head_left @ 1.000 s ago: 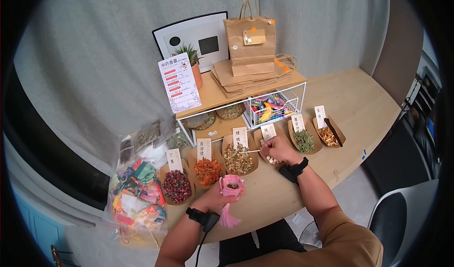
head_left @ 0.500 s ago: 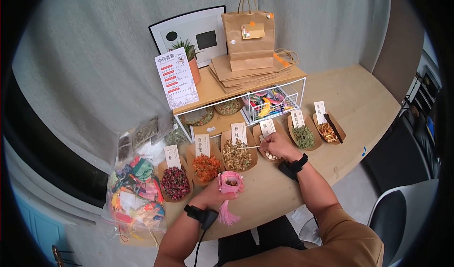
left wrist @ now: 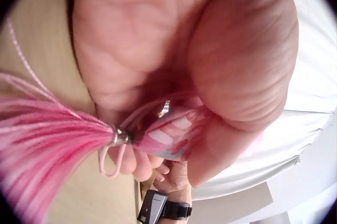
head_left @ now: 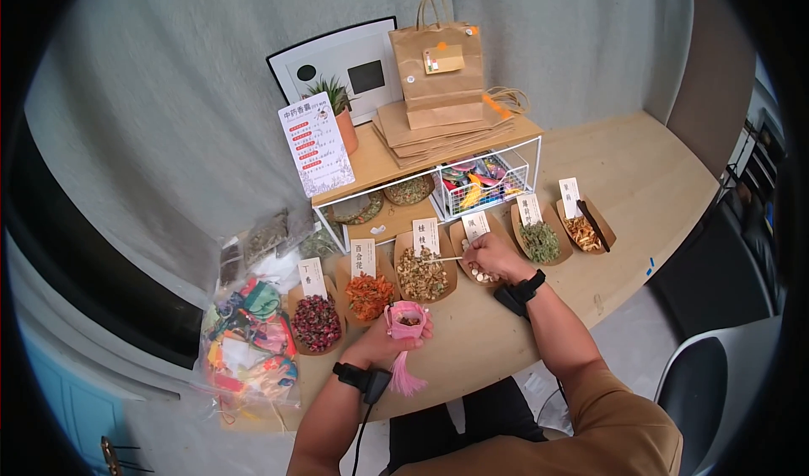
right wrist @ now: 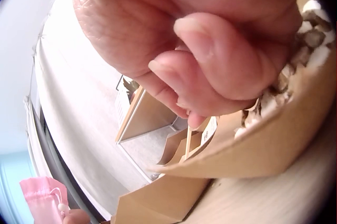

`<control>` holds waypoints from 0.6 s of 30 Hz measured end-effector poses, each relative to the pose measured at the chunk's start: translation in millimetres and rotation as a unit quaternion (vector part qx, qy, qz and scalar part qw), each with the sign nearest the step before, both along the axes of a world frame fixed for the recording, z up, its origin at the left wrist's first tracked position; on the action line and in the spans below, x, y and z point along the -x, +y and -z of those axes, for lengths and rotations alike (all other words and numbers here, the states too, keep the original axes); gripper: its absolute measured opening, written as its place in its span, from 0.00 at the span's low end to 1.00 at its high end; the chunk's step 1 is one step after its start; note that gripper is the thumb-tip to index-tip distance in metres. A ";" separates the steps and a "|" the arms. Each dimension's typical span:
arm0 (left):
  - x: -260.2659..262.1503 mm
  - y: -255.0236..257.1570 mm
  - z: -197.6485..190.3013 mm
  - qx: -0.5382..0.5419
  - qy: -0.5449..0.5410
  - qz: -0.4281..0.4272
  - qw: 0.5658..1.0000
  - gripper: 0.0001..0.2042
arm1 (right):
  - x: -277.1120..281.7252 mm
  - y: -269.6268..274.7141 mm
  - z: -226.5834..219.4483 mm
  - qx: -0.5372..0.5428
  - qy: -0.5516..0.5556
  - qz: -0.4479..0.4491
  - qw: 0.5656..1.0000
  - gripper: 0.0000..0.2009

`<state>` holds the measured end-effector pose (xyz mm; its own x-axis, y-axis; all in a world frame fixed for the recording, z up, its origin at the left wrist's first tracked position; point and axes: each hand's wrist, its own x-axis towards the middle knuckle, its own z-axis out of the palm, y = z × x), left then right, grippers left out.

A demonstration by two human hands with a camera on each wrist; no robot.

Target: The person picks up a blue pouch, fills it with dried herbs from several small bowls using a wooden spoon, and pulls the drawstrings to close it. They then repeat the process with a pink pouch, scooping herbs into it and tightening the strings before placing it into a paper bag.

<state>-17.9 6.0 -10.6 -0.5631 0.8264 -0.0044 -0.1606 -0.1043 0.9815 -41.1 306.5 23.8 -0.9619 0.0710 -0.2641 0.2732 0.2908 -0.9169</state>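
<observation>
My left hand (head_left: 383,343) holds a small pink fabric pouch (head_left: 405,331), mouth up, with brown dried bits inside. A pink tassel (head_left: 408,376) hangs below it; in the left wrist view the pouch's patterned cloth (left wrist: 171,132) shows between thumb and fingers. Over the paper tray (head_left: 456,236) of whitish chunks, my right hand (head_left: 499,258) pinches a thin pale stick (head_left: 442,259). The stick points left, across the neighbouring tray of pale brown dried herbs (head_left: 423,278). Seen from the right wrist, curled fingers (right wrist: 210,71) are beside the whitish chunks (right wrist: 268,105).
Left stand trays of orange petals (head_left: 369,297) and dark red buds (head_left: 317,324); right, green leaves (head_left: 539,242) and orange-brown shreds (head_left: 583,233). Label cards stand in the trays. Behind is a shelf (head_left: 371,177) with paper bags (head_left: 438,71). A plastic bag of colourful pouches (head_left: 249,341) lies far left.
The head view has shifted slightly. Both hands keep nearly the same places: the left with the pouch, the right pinching the stick over the tray of whitish chunks.
</observation>
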 end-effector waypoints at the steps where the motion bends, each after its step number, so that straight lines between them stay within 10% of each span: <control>1: -1.0 0.6 -1.4 -0.002 -0.003 -0.005 1.000 0.20 | -0.5 0.0 -1.3 0.005 0.002 0.000 1.000 0.09; 18: 2.0 23.2 -10.9 -0.035 -0.105 -0.009 0.994 0.24 | 0.1 5.8 0.3 0.123 0.004 -0.014 0.992 0.09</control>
<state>-19.9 29.2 0.3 -0.5700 0.8189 -0.0665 -0.3587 -0.1752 0.9169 -41.3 312.3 23.5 -0.9647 -0.0206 -0.2626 0.2608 0.0652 -0.9632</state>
